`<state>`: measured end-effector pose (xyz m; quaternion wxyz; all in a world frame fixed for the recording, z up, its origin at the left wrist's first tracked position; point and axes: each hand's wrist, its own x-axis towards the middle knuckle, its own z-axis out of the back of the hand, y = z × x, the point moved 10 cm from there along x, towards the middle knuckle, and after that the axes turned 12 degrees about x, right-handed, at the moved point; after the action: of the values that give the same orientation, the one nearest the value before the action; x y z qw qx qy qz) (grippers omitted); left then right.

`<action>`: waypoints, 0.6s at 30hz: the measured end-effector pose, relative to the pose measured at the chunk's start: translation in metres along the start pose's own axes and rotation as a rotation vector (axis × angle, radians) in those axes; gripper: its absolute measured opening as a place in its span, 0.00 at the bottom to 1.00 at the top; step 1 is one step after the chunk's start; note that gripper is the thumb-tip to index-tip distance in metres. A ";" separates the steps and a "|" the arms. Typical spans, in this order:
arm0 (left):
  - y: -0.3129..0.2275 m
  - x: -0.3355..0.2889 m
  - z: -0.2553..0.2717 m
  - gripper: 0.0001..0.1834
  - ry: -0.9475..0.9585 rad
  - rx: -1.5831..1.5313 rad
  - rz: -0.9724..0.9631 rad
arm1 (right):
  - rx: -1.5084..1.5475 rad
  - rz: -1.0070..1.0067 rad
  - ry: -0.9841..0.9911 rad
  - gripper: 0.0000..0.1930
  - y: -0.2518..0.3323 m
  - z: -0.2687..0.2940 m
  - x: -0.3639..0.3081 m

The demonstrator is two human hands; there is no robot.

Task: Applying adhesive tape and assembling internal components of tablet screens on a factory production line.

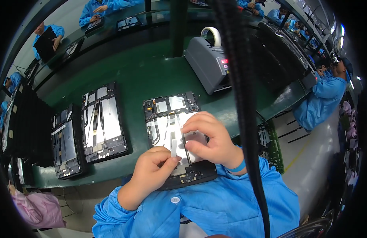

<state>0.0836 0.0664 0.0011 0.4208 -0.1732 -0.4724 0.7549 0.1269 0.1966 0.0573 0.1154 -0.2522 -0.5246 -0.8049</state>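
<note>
In front of me lies an opened tablet (162, 129), its silver battery, cables and circuit boards bare, the near end against my blue smock. My left hand (155, 168) pinches the lower end of a short strip of whitish tape (174, 147), which stands up over the battery. Above the right part of the battery is my right hand (209, 137), thumb and fingers apart and curved, with nothing visible between them. The right fingertips are close to the tablet's middle cable; whether they touch it I cannot tell.
Two more opened tablets, one (104, 123) beside another (66, 144), lie to the left. Farther left rises a stack of dark panels (28, 127). A grey tape dispenser (207, 63) stands at the back. A black cable (243, 79) hangs on the right. Co-workers sit around.
</note>
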 end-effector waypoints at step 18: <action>0.000 -0.006 0.012 0.05 -0.126 0.313 0.009 | -0.031 0.172 0.113 0.07 0.018 -0.024 -0.003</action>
<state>0.0787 0.0547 0.0061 0.4090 -0.0600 -0.3736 0.8304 0.1309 0.1672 0.0622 0.2097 -0.2521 -0.4812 -0.8130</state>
